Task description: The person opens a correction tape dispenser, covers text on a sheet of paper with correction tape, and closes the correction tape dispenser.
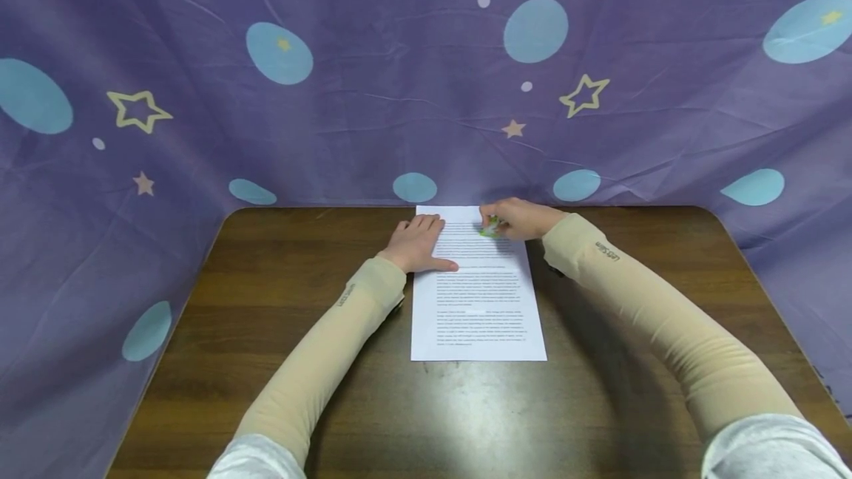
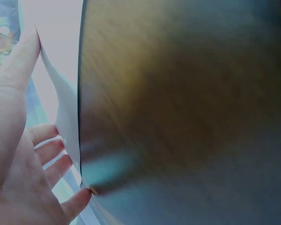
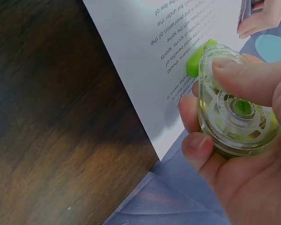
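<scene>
A printed sheet of paper (image 1: 479, 316) lies at the far middle of the table, its top edge near the curtain. My left hand (image 1: 418, 244) rests flat on the sheet's left side, fingers spread and thumb pointing right. In the left wrist view those fingers (image 2: 49, 150) stand along the paper's edge. My right hand (image 1: 522, 219) grips a correction tape dispenser (image 3: 234, 110) with a clear case and green parts. The thumb lies on its upper side, with other fingers curled beneath. Its green tip (image 3: 196, 61) is right at the upper printed lines.
The brown wooden table (image 1: 266, 316) spreads around the sheet on both sides and in front. A purple curtain (image 1: 359, 94) with stars and blue ovals hangs right behind the table's far edge. Beige sleeves (image 1: 326, 346) cover both forearms.
</scene>
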Available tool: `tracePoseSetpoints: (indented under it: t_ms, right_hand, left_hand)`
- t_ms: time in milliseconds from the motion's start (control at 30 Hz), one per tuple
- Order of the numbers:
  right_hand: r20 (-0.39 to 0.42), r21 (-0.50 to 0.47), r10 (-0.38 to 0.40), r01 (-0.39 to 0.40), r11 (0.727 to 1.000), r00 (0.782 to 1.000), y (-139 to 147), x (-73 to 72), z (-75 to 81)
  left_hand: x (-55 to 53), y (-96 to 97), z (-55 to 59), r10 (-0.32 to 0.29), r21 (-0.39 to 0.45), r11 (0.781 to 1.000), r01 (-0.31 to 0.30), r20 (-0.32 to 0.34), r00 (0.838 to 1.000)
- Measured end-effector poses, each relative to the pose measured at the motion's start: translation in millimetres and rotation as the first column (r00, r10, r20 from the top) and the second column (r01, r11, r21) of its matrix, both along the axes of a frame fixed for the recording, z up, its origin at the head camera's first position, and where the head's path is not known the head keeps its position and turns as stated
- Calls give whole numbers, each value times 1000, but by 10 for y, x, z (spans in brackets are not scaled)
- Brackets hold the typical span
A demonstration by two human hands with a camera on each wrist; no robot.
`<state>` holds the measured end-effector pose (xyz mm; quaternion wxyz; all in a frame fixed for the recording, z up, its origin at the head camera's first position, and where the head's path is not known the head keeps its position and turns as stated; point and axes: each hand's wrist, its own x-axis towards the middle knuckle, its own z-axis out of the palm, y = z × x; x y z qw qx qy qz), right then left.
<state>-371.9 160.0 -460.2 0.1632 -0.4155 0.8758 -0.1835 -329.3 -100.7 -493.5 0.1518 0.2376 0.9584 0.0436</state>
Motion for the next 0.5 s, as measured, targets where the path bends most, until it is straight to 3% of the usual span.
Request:
tracePoseSetpoints:
  t_ms: [500]
  right_hand:
    - [28, 7, -15, 15, 1000, 999, 47, 6, 16]
  left_hand:
    - [-14, -10, -22, -7, -14, 1000, 7, -13, 1000]
